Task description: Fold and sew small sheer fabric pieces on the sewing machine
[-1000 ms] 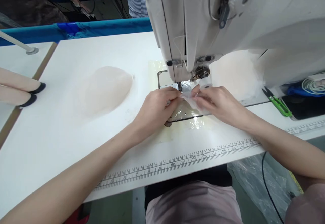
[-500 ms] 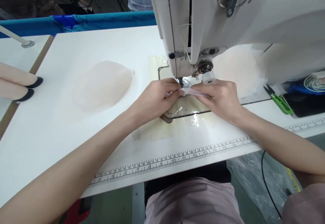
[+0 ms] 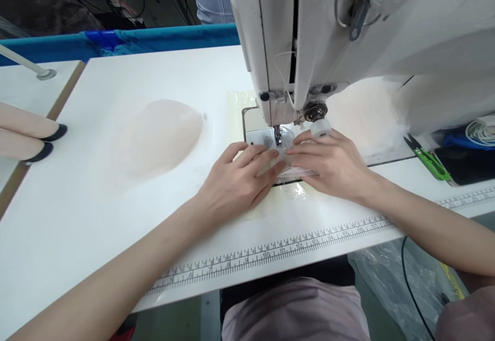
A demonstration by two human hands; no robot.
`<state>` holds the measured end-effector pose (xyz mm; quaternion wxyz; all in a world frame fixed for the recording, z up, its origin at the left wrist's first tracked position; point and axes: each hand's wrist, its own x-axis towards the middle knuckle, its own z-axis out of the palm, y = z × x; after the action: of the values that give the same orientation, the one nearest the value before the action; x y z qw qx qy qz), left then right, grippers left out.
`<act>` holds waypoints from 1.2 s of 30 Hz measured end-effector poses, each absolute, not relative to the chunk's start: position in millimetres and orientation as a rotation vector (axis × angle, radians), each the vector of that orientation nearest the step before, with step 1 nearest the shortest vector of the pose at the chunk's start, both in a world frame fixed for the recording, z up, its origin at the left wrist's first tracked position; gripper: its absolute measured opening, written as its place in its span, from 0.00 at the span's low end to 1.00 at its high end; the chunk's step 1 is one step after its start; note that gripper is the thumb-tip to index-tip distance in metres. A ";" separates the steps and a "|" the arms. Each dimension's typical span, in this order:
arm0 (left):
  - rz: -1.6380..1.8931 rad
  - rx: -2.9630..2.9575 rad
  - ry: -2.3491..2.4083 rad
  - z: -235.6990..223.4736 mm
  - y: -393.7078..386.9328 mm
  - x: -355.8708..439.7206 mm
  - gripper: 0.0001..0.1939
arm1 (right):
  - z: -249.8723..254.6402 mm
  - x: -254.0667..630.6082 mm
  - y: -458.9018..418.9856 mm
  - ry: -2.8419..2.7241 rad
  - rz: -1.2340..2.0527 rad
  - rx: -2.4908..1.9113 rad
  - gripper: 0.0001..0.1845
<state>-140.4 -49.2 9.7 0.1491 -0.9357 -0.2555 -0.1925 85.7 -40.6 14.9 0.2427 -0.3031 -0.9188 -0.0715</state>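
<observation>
A small piece of thin, sheer whitish fabric (image 3: 296, 172) lies at the sewing machine's needle area, mostly covered by my fingers. My left hand (image 3: 245, 176) rests just left of and in front of the presser foot (image 3: 277, 133), its fingers apart and their tips at the fabric. On the right, my right hand (image 3: 330, 163) lies with fingers stretched over the fabric, thumb nearer the table edge. Between the two hands, fingertips almost meet below the needle. Part of the metal machine plate (image 3: 255, 120) shows behind my left hand.
The white sewing machine head (image 3: 278, 36) stands above the hands. Sheer beige pieces (image 3: 166, 134) lie to the left, another pale piece (image 3: 363, 114) behind the right hand. Green thread snips (image 3: 429, 160) lie at right. A printed ruler (image 3: 266, 256) runs along the front edge.
Both hands have gone from pinching the raised fabric near the needle to lying lower with fingers spread over it. The left hand has come slightly nearer the front edge.
</observation>
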 end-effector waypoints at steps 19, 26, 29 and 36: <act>-0.338 -2.779 -0.933 15.9 -52.6 -142.9 0.18 | 13.5 83.6 -39.3 -2.555 -0.309 -0.872 0.14; -0.335 -2.878 -1.062 16.5 -39.3 -143.9 0.20 | 8.4 82.4 -30.1 -2.572 -0.314 -0.975 0.11; -0.359 -2.788 -1.038 13.1 -38.3 -143.8 0.19 | 7.9 81.7 -29.8 -2.578 -0.323 -1.013 0.12; -0.444 -2.807 -1.086 14.8 -54.6 -140.8 0.17 | 8.9 81.5 -37.7 -2.616 -0.299 -0.978 0.20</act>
<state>-140.8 -54.6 14.8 0.0497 -0.9215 -0.3564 -0.1459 81.5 -37.7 8.9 0.1655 -0.3434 -0.9185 -0.1052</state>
